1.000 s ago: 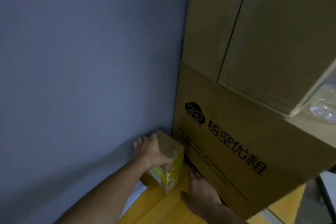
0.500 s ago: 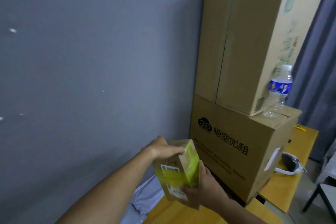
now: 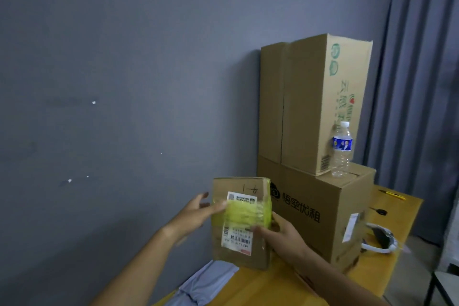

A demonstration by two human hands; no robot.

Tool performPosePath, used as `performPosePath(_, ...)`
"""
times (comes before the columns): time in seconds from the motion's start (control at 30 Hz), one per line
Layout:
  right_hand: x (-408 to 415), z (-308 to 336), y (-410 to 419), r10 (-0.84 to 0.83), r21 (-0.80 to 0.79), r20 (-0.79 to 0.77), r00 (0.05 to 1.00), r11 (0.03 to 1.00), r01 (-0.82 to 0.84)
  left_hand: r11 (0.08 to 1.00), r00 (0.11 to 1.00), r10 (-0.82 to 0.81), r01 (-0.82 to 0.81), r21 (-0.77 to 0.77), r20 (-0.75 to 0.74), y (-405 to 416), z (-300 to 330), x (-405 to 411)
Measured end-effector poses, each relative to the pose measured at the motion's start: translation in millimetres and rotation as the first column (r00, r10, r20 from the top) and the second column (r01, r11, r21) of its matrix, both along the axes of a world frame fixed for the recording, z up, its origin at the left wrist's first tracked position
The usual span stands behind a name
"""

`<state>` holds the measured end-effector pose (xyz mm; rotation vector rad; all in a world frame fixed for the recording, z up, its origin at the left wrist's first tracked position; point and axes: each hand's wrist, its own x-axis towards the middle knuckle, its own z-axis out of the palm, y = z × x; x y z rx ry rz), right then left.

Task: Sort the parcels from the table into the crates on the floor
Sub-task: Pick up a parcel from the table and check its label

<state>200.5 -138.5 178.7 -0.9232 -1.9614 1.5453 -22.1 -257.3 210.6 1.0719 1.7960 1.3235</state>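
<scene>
A small rectangular cardboard parcel (image 3: 241, 221), banded with crinkled yellow-green tape and bearing two white printed labels, was held upright just above the yellow wooden worktop (image 3: 268, 285) near its wall-side edge. The left hand (image 3: 198, 213) pressed its left side with fingers spread, the right hand (image 3: 280, 233) cupped the right side; each grip was closed on the parcel. Behind stood two stacked corrugated cartons (image 3: 313, 151), a clear plastic bottle (image 3: 342, 149) on the lower one
</scene>
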Motion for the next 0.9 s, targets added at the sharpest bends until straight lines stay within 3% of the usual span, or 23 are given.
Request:
performPosePath(0.1,23,9,-1,0.025,-0.062,-0.038,0.999,0.998,-0.027,0.991,0.987,-0.116,0.123,-0.061,0.108,-13,-30,21)
performPosePath(0.17,41,11,0,0.065,-0.087,-0.055,0.996,0.994,-0.07,0.986,0.971,-0.161,0.167,-0.023,0.178,-12,-44,40)
performPosePath(0.3,87,13,6,0.1,-0.099,-0.102,0.99,0.989,-0.11,0.985,0.938,-0.169,0.151,0.08,0.303,0,-52,78)
performPosePath(0.4,129,16,10,0.082,-0.101,-0.096,0.992,0.991,-0.091,0.985,0.944,-0.16,0.134,0.107,0.29,16,-46,106)
performPosePath(0.5,172,25,17,-0.019,0.036,-0.009,1.0,0.999,0.019,0.988,0.978,-0.137,0.122,0.099,0.16,29,-30,140)
performPosePath(0.63,228,49,24,-0.271,0.351,0.141,0.952,0.913,0.208,0.99,0.955,-0.132,0.14,0.01,-0.266,46,4,171)
performPosePath(0.7,249,60,28,-0.309,0.507,0.174,0.935,0.842,0.184,0.986,0.831,-0.164,0.15,-0.069,-0.531,57,25,186)
performPosePath(0.77,262,63,33,-0.308,0.607,0.255,0.917,0.789,0.096,0.965,0.604,-0.26,0.184,-0.186,-0.753,67,45,206)
performPosePath(0.83,269,60,38,-0.269,0.638,0.394,0.879,0.768,-0.05,0.93,0.399,-0.358,0.23,-0.286,-0.844,75,63,232)
performPosePath(0.9,272,55,42,-0.187,0.615,0.476,0.859,0.769,-0.174,0.899,0.253,-0.415,0.264,-0.35,-0.874,83,77,255)
